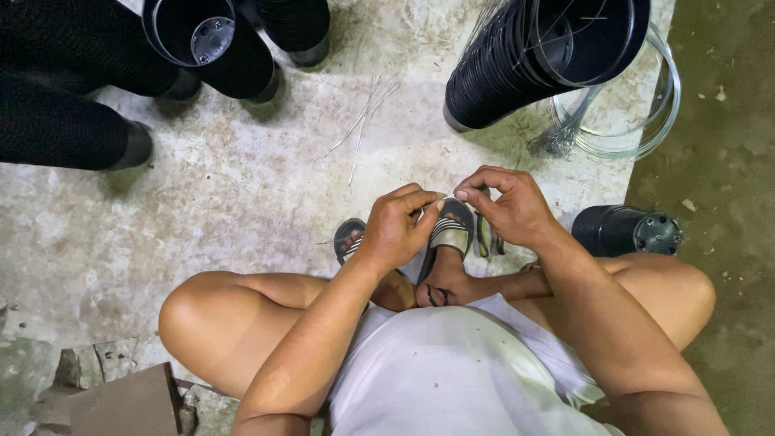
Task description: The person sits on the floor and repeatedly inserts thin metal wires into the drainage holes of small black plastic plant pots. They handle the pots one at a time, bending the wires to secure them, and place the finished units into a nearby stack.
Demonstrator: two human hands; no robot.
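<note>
1. We see our left hand (397,228) and right hand (507,207) brought together just above our feet, fingertips nearly meeting. Both grips are pinched shut, thumb against forefinger, on something too thin to make out clearly; it looks like a fine strand of pale metal wire (442,199) running between the two pinches.
2. Directly beneath the grips lie our crossed feet in grey-and-white striped rubber sandals (449,232), resting on the pale, stained concrete floor (242,194).
3. Just to the right of the right grip, a single short black plastic plant pot (626,231) lies on its side, its holed base turned away from us, close to our right knee.
4. Ahead of the grips, a few loose thin wire strands (363,121) lie scattered on the floor.
5. Further ahead and to the right, a long nested stack of black plastic pots (525,69) lies tilted, its open mouth towards the camera. Beside and partly under it rests a coil of shiny thin wire (646,133).
6. Well ahead and to the left of the left grip, several more stacks of black plastic pots (73,89) lie on their sides, one open mouth (190,32) showing its holed bottom.
7. Behind the left grip, near our left knee, sit broken brown slabs (121,396).
</note>
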